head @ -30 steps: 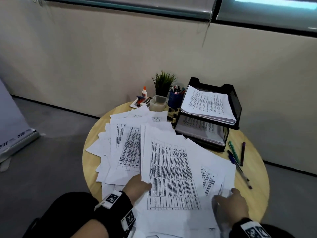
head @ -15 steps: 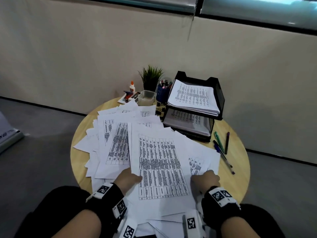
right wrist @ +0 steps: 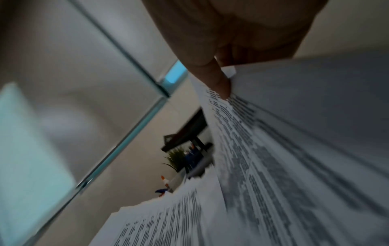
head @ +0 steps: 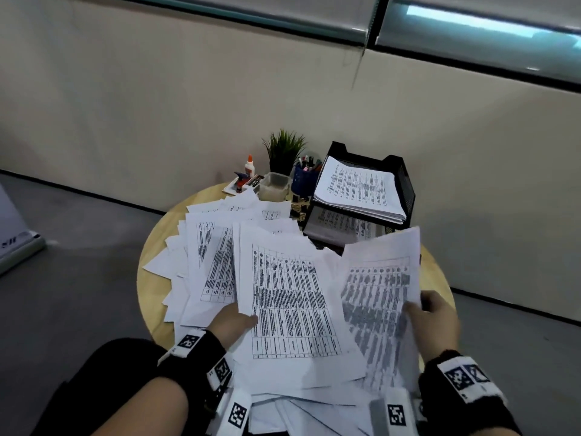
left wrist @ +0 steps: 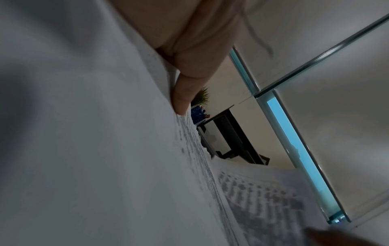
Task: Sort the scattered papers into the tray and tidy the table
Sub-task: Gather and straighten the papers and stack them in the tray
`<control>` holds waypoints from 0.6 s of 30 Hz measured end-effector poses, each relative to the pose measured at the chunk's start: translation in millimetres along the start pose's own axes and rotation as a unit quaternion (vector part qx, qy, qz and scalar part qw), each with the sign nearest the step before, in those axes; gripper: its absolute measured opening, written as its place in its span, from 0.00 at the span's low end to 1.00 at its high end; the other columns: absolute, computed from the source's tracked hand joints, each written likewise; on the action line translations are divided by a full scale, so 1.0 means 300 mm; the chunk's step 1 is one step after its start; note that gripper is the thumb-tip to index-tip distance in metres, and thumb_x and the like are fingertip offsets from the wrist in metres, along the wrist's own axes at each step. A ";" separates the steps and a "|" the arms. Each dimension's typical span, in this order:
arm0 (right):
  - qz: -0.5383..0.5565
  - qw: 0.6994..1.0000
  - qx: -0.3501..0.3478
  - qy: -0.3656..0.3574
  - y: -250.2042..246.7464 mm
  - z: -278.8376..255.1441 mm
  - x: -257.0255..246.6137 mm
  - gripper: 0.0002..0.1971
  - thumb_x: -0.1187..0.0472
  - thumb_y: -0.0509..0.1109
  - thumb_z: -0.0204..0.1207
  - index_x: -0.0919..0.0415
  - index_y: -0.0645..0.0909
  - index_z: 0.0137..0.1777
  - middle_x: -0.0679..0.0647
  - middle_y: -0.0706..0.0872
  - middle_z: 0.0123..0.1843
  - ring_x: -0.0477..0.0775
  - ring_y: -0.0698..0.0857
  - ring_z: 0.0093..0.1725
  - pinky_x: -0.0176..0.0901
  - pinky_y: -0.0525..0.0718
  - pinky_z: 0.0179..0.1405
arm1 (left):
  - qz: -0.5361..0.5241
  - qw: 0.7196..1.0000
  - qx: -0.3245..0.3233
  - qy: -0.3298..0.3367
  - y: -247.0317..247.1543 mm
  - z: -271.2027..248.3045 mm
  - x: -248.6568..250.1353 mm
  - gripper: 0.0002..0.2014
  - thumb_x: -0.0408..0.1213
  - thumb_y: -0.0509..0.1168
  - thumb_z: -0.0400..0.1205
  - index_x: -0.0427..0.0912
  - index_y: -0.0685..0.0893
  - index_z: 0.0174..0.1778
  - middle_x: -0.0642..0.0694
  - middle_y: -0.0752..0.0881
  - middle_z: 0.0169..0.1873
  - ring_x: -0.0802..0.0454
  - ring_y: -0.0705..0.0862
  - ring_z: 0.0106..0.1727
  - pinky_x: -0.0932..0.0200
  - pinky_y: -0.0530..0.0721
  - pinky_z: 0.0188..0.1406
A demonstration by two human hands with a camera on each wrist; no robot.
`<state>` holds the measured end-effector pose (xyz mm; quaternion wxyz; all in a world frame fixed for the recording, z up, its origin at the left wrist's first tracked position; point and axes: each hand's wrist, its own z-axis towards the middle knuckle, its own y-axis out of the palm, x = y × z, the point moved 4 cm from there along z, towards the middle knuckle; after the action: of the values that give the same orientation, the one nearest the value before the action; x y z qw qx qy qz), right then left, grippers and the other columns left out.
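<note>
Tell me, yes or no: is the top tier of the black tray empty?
No, the tray already holds a stack of printed papers on top.

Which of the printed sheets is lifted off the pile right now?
The tilted sheet on the right, gripped by the right hand, its far edge raised before the tray. The other sheets lie flat; the left hand holds the centre one.

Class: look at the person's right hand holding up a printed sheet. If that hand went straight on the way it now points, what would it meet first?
Probably the black paper tray. The right hand points up-table, the lifted sheet leading. Depth is unclear.
</note>
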<state>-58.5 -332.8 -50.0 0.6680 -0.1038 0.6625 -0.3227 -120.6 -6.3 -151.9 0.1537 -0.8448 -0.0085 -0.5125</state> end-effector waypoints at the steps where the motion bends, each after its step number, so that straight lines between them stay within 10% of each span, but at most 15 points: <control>1: -0.002 0.999 0.018 -0.038 -0.035 -0.001 -0.047 0.05 0.68 0.66 0.76 0.58 0.81 0.46 0.58 0.85 0.44 0.57 0.80 0.42 0.42 0.71 0.41 | 0.011 1.000 0.005 0.000 -0.003 0.002 -0.005 0.20 0.29 0.64 0.81 0.30 0.76 0.69 0.39 0.83 0.60 0.47 0.80 0.57 0.60 0.73 0.58; 6: -0.017 0.978 0.070 -0.195 -0.191 -0.002 -0.270 0.04 0.64 0.67 0.78 0.58 0.83 0.48 0.59 0.85 0.39 0.58 0.81 0.40 0.42 0.71 0.38 | 0.038 0.999 0.002 -0.007 0.008 0.001 -0.023 0.20 0.32 0.67 0.80 0.31 0.77 0.68 0.37 0.83 0.62 0.44 0.81 0.59 0.60 0.75 0.60; 10: 0.021 0.960 0.102 -0.259 -0.277 0.013 -0.398 0.02 0.60 0.68 0.77 0.52 0.81 0.47 0.48 0.83 0.31 0.38 0.78 0.30 0.29 0.70 0.28 | 0.060 0.998 -0.014 0.000 0.020 -0.019 -0.011 0.18 0.36 0.66 0.81 0.30 0.80 0.64 0.33 0.86 0.56 0.47 0.81 0.48 0.63 0.74 0.49; 15: 0.068 0.954 0.116 -0.268 -0.318 0.032 -0.483 0.06 0.60 0.67 0.76 0.49 0.82 0.50 0.55 0.85 0.45 0.44 0.82 0.36 0.37 0.78 0.39 | 0.059 0.998 -0.027 0.010 0.032 -0.021 -0.021 0.19 0.38 0.68 0.79 0.27 0.82 0.59 0.36 0.87 0.49 0.53 0.79 0.44 0.70 0.72 0.31; 18: 0.112 0.963 0.063 -0.238 -0.265 0.038 -0.450 0.08 0.68 0.68 0.77 0.62 0.82 0.55 0.57 0.84 0.46 0.27 0.78 0.27 0.19 0.74 0.29 | 0.030 0.999 -0.013 0.007 0.020 -0.018 -0.021 0.28 0.52 0.65 0.79 0.34 0.78 0.68 0.39 0.83 0.64 0.46 0.81 0.59 0.63 0.77 0.55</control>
<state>-59.4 -320.5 106.6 0.8433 -0.0605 0.4699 -0.2535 -127.1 -12.5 -156.6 0.1579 -0.8429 0.0243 -0.5138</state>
